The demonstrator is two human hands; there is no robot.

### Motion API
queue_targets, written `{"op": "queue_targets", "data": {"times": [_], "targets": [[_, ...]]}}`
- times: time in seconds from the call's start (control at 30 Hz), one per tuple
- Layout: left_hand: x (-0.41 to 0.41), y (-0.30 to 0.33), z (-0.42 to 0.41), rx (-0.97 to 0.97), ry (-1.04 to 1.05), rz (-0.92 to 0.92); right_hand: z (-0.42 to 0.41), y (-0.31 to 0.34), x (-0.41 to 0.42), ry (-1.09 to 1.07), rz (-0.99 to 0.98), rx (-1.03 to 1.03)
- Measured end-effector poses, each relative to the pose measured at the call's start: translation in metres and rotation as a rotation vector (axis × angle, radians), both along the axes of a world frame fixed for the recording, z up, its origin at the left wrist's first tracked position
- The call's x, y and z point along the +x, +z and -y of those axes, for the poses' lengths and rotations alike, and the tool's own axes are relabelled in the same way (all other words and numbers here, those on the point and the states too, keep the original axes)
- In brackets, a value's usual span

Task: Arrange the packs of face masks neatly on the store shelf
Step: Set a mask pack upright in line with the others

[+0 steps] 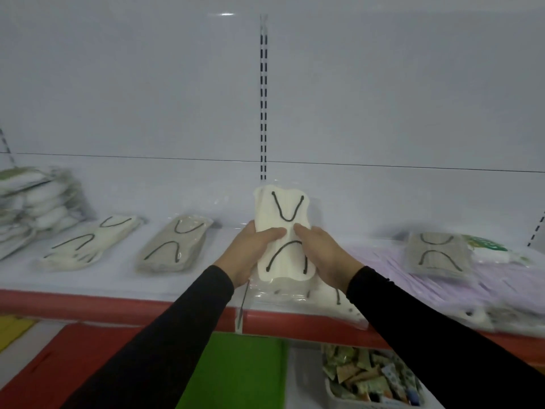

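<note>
A clear pack of white face masks with black ear loops (pixel 282 212) is held upright over the white shelf (pixel 206 278) at the centre. My left hand (pixel 253 249) grips its left side and my right hand (pixel 321 252) grips its right side, thumbs on the front. Under it lie more packs (pixel 298 296) at the shelf's front edge. To the left lie a white pack (pixel 88 243) and a grey pack (pixel 174 246). Another grey pack (pixel 436 255) lies on the right.
A stack of packs (pixel 35 202) stands at the far left. Lilac packs (pixel 413 287) cover the right part of the shelf. The shelf has a red front lip (pixel 118 305). Below are a green sheet (pixel 241 370) and a tray of small sachets (pixel 371 379).
</note>
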State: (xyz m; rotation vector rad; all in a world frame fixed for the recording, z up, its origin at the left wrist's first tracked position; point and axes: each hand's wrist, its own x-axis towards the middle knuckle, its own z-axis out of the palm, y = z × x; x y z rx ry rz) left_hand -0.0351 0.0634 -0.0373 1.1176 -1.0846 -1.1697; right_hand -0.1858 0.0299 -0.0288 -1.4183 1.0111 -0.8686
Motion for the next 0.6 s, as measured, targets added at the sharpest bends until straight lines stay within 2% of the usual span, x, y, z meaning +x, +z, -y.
{"op": "queue_targets", "data": {"times": [0.1, 0.2, 0.3, 0.47, 0.6], "targets": [[-0.001, 0.008, -0.007, -0.024, 0.042, 0.071, 0.002, 0.003, 0.009, -0.014, -0.001, -0.001], [0.008, 0.012, -0.017, -0.004, 0.071, 0.053, 0.009, 0.004, 0.019, -0.013, -0.039, -0.05], [0.025, 0.012, -0.03, 0.019, 0.207, 0.065, 0.014, 0.007, 0.038, 0.034, -0.021, -0.08], [0.062, 0.02, -0.068, 0.006, 0.46, 0.211, -0.002, 0.014, 0.089, 0.23, -0.033, -0.102], [0.109, 0.028, -0.102, -0.015, 0.563, 0.257, -0.023, 0.019, 0.133, 0.421, -0.017, -0.097]]}}
